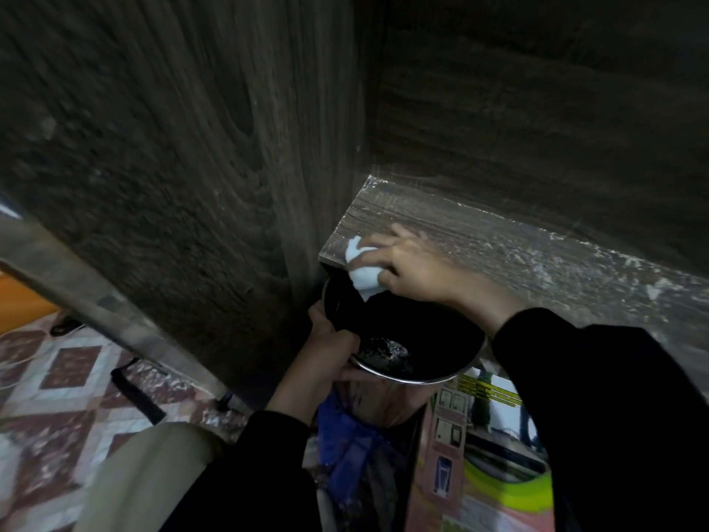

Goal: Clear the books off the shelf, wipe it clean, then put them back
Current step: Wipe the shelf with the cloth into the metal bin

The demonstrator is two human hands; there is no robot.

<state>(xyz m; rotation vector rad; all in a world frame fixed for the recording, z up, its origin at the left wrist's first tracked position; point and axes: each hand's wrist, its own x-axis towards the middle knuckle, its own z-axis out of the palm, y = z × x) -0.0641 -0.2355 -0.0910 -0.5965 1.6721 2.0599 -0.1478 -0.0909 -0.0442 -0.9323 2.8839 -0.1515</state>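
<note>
No text can be read anywhere in the scene. A yellow strip [489, 389] on the printed carton [475, 447] below the shelf carries dark lettering, but it is too blurred to make out.

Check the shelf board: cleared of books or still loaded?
Cleared in the visible part: the shelf shows bare wood with white dust specks. The right hand presses a white cloth at its front corner.

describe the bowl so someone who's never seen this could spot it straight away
Start at the dark wooden shelf, dusty and bare of books. Just under its front left corner, the left hand holds a round metal bowl. It alone has a shiny rim and a dark inside, below the right hand's white cloth.
</note>
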